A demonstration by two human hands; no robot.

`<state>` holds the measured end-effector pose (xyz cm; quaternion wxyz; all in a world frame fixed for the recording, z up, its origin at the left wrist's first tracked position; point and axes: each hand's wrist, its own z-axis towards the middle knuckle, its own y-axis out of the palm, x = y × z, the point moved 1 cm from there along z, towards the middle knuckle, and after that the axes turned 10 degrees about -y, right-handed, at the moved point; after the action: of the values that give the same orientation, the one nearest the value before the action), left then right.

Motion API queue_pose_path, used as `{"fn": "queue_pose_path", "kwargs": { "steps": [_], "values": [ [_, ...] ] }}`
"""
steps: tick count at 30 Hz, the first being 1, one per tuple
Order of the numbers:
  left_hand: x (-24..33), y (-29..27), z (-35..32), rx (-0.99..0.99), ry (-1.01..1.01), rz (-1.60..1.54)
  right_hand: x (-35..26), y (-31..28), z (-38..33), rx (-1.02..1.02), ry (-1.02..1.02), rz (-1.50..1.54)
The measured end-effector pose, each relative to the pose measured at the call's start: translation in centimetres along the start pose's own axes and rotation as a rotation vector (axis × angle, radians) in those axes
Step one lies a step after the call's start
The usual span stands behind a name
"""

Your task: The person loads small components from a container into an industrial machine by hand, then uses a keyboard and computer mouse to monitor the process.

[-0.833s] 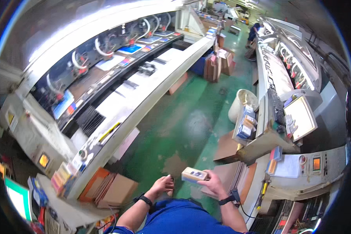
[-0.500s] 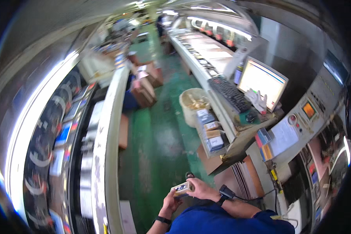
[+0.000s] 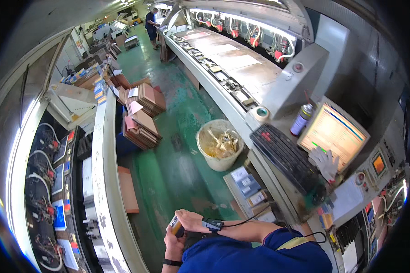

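Note:
Low in the view, close to my body, I hold a small yellowish box (image 3: 175,222) with a dark side. My left hand (image 3: 173,242) is closed round it from below and the left. Against its upper right side rest the fingers of my right hand (image 3: 190,220), also closed; its far fingertips are partly hidden. The box is tilted, and what is in it cannot be made out. A black device on a cable (image 3: 212,224) is strapped to my right wrist, and a dark band (image 3: 172,262) circles the left.
A long machine bed (image 3: 232,57) lines the right side, with a keyboard (image 3: 284,157), monitor (image 3: 335,134) and spray can (image 3: 301,119). A waste bucket (image 3: 219,145) and a box tray (image 3: 247,191) flank the aisle. Board stacks (image 3: 141,120) stand left; a person (image 3: 151,27) works far off.
My view has swung to the right and forward. Both hands and the box have shifted left in view, and the box is turned more on edge. The grip of both hands on it continues.

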<state>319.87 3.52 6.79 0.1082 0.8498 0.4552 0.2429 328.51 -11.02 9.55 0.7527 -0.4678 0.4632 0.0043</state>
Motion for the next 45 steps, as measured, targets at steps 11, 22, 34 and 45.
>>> {"fn": "queue_pose_path", "kwargs": {
  "steps": [11,22,34,45],
  "values": [
    [26.9,25.6,19.9,-0.521,-0.284,0.37,16.0,-20.6,23.9,0.377,0.307,0.834],
    [37.8,56.0,38.8,-0.364,-0.13,0.497,34.3,-32.6,42.0,0.721,0.329,-0.016],
    [52.0,80.5,51.4,-0.432,0.164,0.556,51.5,-50.3,64.3,0.584,0.412,0.096],
    [61.9,104.3,63.8,-0.767,-0.317,0.428,65.1,-59.4,78.7,0.96,0.576,0.198]
  ]
}}
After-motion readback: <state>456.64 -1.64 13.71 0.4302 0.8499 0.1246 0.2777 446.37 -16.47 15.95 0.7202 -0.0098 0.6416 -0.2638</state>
